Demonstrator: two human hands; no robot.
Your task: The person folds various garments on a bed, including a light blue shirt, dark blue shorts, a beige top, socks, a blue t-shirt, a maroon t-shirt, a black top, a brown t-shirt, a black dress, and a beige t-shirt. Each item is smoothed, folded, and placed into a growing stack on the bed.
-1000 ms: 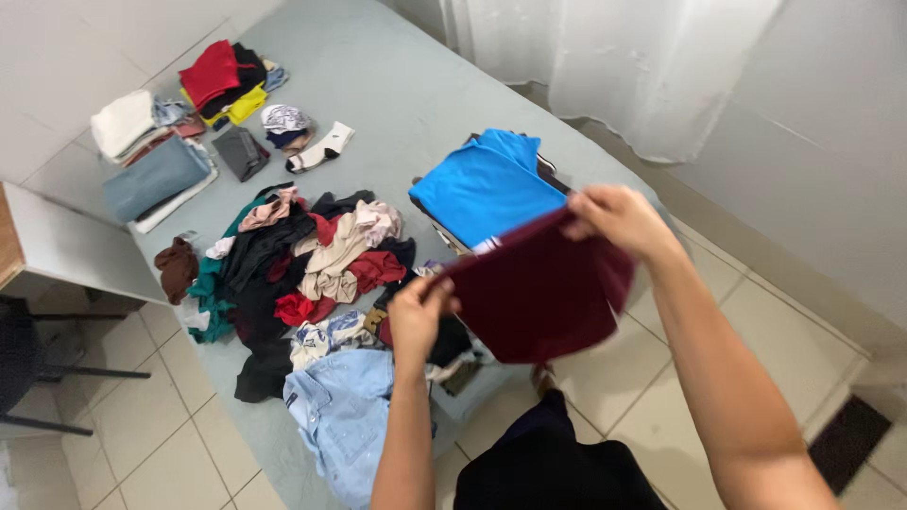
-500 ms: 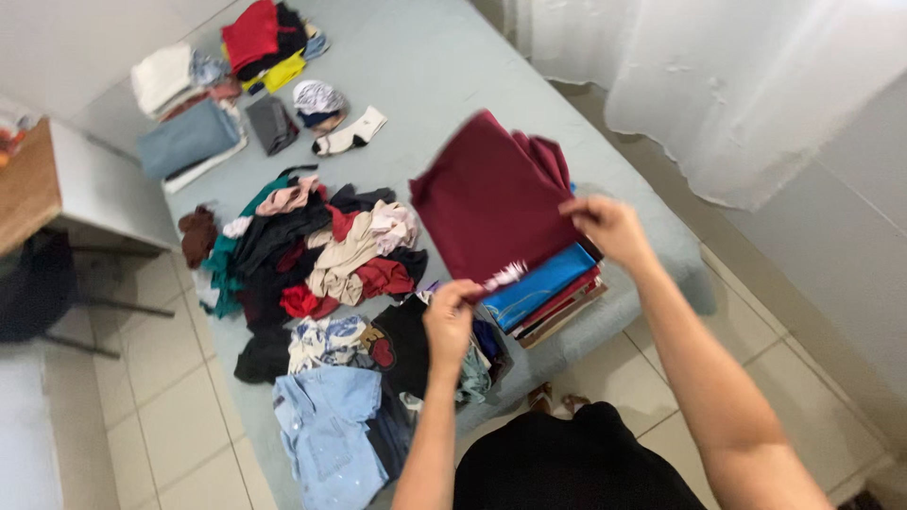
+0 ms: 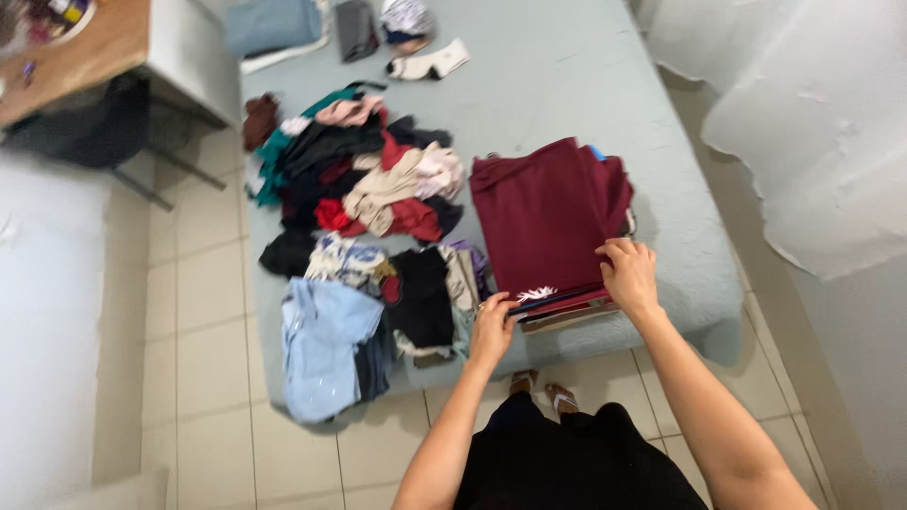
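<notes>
1. The maroon garment (image 3: 548, 212) lies spread flat on top of a stack of folded clothes (image 3: 567, 312), which sits at the near edge of the bed (image 3: 567, 76).
2. The left hand (image 3: 493, 326) is at the near left corner of the maroon garment, fingers pinched on its hem just beside a small white tag (image 3: 537, 294).
3. The right hand (image 3: 628, 274) rests on the near right edge of the maroon garment, fingers curled down over the cloth and the stack under it.
4. Left of the maroon garment is a loose heap of unsorted clothes (image 3: 359, 189) in black, beige, red, teal and pink, touching the stack's left side.
5. Nearer than that heap and further left of the maroon garment, a light blue shirt (image 3: 321, 354) hangs over the bed's edge, with a black garment (image 3: 420, 297) between it and the left hand.
6. Far beyond the maroon garment, at the bed's far end, lie a white sock (image 3: 427, 61) and a folded grey-blue piece (image 3: 274, 24).
7. A wooden counter (image 3: 66, 47) stands well to the left of the maroon garment, off the bed.
8. A white curtain (image 3: 812, 142) hangs to the right of the maroon garment.
</notes>
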